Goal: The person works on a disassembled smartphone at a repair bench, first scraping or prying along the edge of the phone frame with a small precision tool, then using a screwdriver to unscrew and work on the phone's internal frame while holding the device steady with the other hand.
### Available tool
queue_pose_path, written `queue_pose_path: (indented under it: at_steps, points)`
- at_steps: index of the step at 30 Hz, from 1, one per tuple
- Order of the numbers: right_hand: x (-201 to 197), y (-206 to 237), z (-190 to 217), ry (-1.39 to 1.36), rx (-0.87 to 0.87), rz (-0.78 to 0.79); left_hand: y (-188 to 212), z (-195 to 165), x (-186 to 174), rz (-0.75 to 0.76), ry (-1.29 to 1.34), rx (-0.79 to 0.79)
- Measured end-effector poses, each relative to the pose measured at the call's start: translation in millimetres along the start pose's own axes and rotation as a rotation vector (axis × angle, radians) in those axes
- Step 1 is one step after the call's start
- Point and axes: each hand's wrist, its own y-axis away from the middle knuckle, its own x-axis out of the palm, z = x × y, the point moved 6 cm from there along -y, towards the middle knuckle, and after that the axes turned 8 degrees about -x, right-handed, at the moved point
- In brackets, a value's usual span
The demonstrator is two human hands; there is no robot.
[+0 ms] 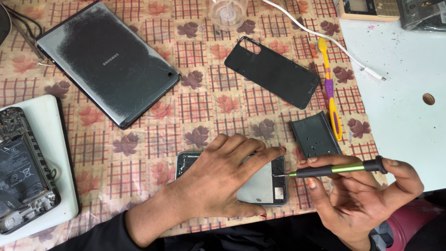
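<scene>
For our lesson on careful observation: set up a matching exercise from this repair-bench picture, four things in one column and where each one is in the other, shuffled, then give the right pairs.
Things
1. screwdriver
2. tablet
3. toothbrush
4. opened phone

Places
A. lying face down at the upper left of the tablecloth
B. pressed flat under the left hand
C. held in the right hand, tip at the phone's edge
D. lying beside the black back cover, on its right

Pairs: 1-C, 2-A, 3-D, 4-B
</scene>
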Motion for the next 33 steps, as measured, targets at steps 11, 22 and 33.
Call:
queue_pose_path:
  at_steps: [11, 22, 33]
  points:
    - [0.0, 0.8, -4.4, -0.013, -0.006, -0.01, 0.3, 1.1, 2.9, -0.001, 0.024, 0.004]
    - [0.8, -0.4, -4.3, -0.011, -0.008, -0.002, 1.4, 0.3, 4.2, -0.027, -0.004, 0.025]
    - [0.0, -0.7, -3.9, -0.028, 0.003, -0.007, 4.6, -0.2, -2.8, -0.061, 0.068, 0.037]
